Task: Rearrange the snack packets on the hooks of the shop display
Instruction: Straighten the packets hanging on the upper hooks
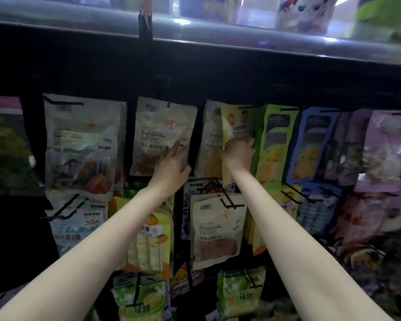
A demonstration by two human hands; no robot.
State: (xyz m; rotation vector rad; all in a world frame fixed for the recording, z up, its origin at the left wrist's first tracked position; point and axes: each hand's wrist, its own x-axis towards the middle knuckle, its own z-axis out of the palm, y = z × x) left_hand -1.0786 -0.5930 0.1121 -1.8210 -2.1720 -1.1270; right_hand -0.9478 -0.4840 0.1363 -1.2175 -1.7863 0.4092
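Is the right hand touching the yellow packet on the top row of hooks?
Touching. The head view shows the right hand with its fingers curled round the lower part of the yellow packet, which it holds up near the hooks.

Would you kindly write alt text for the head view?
A person's right hand grips a yellow snack packet up at the top row of hooks, while the left hand rests straight fingers on a neighbouring pale packet.

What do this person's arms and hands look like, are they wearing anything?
Both forearms are bare, with no sleeves in view. The left hand and right hand show no gloves, and no watch or bracelet shows at either wrist. Rings cannot be told in the blurry picture.
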